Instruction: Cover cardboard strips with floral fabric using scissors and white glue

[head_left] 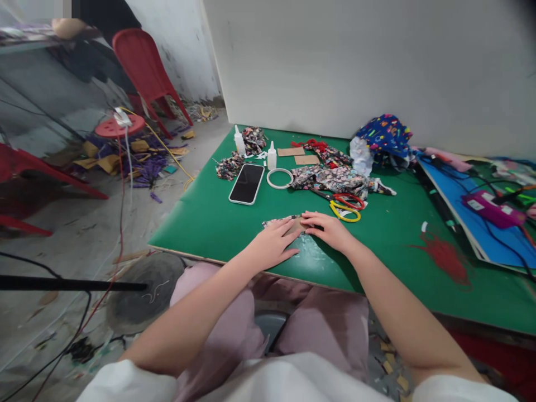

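Wore a white shirt [288, 382], cut off by the bottom edge, over pink trousers [322, 329] partly hidden beneath the front rim of a green table [201, 223]. Rested the left hand [270, 245] palm down near that rim, with the thumb spread apart from the fingers, over a small piece of patterned cloth [271, 223] mostly hidden under it. Set the right hand [330, 229] with bent fingers on the right end of a brown card [296, 226]; could not tell whether pinched or merely pressed, with the underside out of sight.

Saw just a strip of the card between both hands: plain, tan, bordered along the far side by dark, flower-speckled cloth. Could not make out the full outline of either, nor any join between them.

Found a phone [247, 184] with a dark screen beyond the left hand, beside a white ring [268, 180] and a white bottle [272, 157]. Noted scissors [334, 205] near the right hand, with red and yellow loops, close to crumpled floral fabric [326, 177]. Could not separate strands in a blurred red clump [446, 257] farther right. Glimpsed a co-worker [106, 17] at upper left, cut off by the top edge.
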Tool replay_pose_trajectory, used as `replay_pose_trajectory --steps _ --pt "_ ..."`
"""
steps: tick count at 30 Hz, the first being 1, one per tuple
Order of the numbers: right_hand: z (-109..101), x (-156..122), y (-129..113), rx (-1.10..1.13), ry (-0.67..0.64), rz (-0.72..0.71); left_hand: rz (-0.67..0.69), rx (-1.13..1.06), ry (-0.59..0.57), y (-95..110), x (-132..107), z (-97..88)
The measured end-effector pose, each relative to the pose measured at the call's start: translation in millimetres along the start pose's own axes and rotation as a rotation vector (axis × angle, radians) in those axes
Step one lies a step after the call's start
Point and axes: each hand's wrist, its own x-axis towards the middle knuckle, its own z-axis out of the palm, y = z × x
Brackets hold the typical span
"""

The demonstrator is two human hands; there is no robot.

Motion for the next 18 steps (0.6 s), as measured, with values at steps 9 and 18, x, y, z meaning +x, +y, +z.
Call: replay_pose_trajectory --steps 9,18 --pt "-1.7 -19.5 -14.1 -0.299 0.081 0.010 -0.010 -0.010 0.005 1.0 0.5 -0.7" --pt "9.7 -29.2 -22.2 -0.534 -0.036 0.037 -0.027 -0.041 0.016 3.5 -1.3 1.2"
